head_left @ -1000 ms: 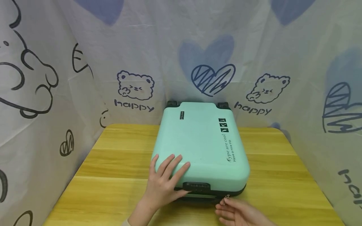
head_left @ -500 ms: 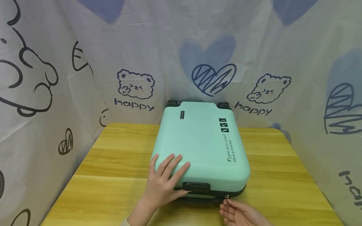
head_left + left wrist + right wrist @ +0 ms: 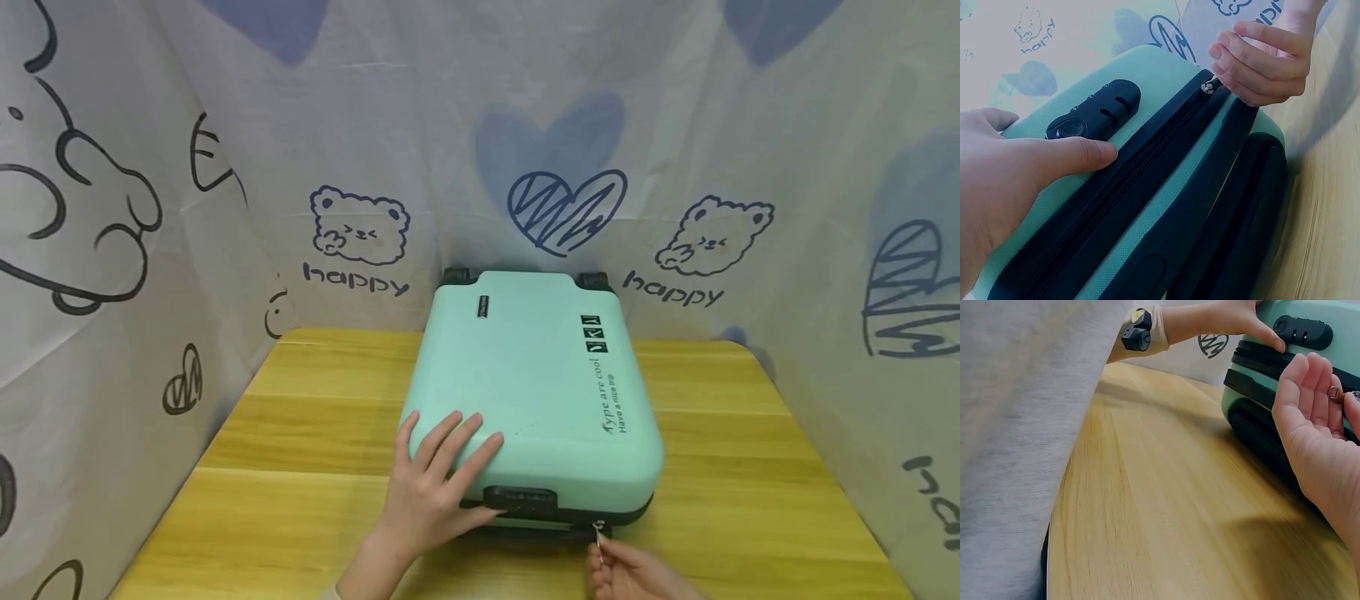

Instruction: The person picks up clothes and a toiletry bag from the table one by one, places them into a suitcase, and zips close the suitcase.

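Observation:
A mint-green hard-shell suitcase (image 3: 525, 375) lies flat on the wooden table, its wheels toward the back cloth. My left hand (image 3: 431, 492) rests on its front left corner, fingers spread over the lid. The thumb lies on the front side below the black combination lock (image 3: 521, 498). At the front right, my right hand (image 3: 633, 571) pinches the zipper pull (image 3: 599, 536) between thumb and fingers. In the left wrist view, the metal slider (image 3: 1209, 88) sits on the black zipper (image 3: 1116, 181) near the right corner. The right wrist view shows the pull partly cut off.
The wooden table (image 3: 300, 433) extends on both sides of the suitcase. Printed white cloth (image 3: 360, 125) hangs behind it and along both sides. A black handle (image 3: 1210, 169) runs along the suitcase's front side, below the zipper. Grey clothing (image 3: 1022, 456) fills the left of the right wrist view.
My right hand has shifted slightly right and nearer to me, and more of the zipper pull shows between slider and fingers. The left hand and the suitcase have stayed in place.

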The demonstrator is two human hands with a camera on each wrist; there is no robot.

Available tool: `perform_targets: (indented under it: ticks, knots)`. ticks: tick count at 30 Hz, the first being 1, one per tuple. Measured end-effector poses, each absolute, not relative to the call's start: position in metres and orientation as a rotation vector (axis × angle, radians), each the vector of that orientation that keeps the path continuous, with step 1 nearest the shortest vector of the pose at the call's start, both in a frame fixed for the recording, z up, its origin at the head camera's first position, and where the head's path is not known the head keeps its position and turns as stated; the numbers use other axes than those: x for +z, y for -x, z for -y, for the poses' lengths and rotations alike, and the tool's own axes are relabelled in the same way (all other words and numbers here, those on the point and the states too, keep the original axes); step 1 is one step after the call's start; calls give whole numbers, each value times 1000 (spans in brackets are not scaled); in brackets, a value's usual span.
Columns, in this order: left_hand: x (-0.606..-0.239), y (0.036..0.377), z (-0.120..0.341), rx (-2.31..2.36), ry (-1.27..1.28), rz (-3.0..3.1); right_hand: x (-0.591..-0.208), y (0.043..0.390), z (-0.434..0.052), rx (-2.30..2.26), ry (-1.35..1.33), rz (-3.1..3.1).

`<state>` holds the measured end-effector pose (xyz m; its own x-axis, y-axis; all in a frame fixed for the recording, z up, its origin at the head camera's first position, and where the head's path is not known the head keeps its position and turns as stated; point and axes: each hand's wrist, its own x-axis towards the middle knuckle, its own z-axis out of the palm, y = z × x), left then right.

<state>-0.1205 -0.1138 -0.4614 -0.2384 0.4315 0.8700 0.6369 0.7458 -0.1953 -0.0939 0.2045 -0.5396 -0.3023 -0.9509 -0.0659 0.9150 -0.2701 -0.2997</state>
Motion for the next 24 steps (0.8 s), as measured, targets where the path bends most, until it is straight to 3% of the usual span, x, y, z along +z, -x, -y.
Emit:
perform_targets:
  ticks: [24]
  knots:
    - [-461,122,115,-213,829,1865,-527,97,-167,-1818,89,-464]
